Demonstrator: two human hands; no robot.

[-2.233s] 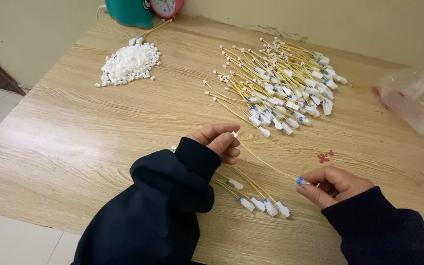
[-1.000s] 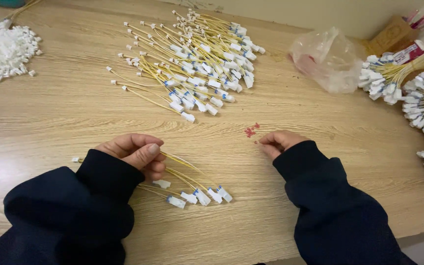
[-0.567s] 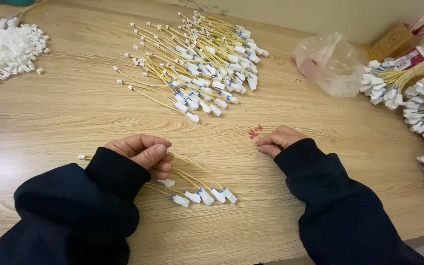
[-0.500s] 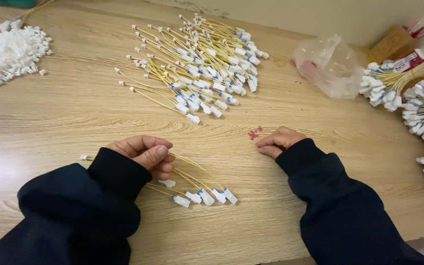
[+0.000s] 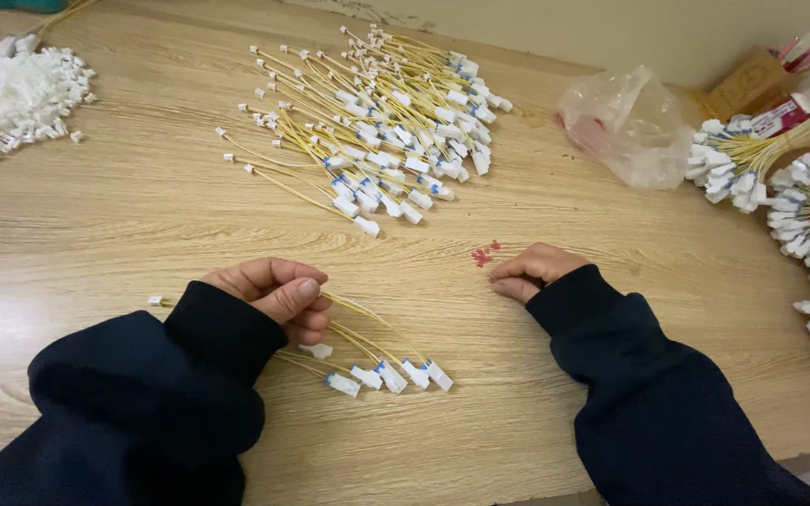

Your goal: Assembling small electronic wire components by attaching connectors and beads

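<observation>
The work surface is a light wooden table (image 5: 124, 215) with a pale wall behind it. Nearest to me, both forearms wear dark sleeves (image 5: 142, 403). My left hand (image 5: 274, 295) is closed in a loose fist around a small bunch of yellow wires (image 5: 367, 351); their white connector ends fan out on the table just to the right of the hand, and one thin end pokes out at the left by the cuff. My right hand (image 5: 536, 272) rests on the table with the fingers curled in and the fingertips (image 5: 506, 278) pinched together; I cannot tell whether they hold anything. Just beside those fingertips lie a few small red pieces (image 5: 485, 253), touching the wood, apart from the hand.

Farther off, in the middle of the table, I note a large spread of like yellow wires with white connectors (image 5: 377, 131). At the far left lies a heap of loose white plastic housings (image 5: 16, 98). At the far right a crumpled clear plastic bag (image 5: 625, 126) sits on the table, and beyond it, bundled wire sets (image 5: 780, 159) run along the right edge.
</observation>
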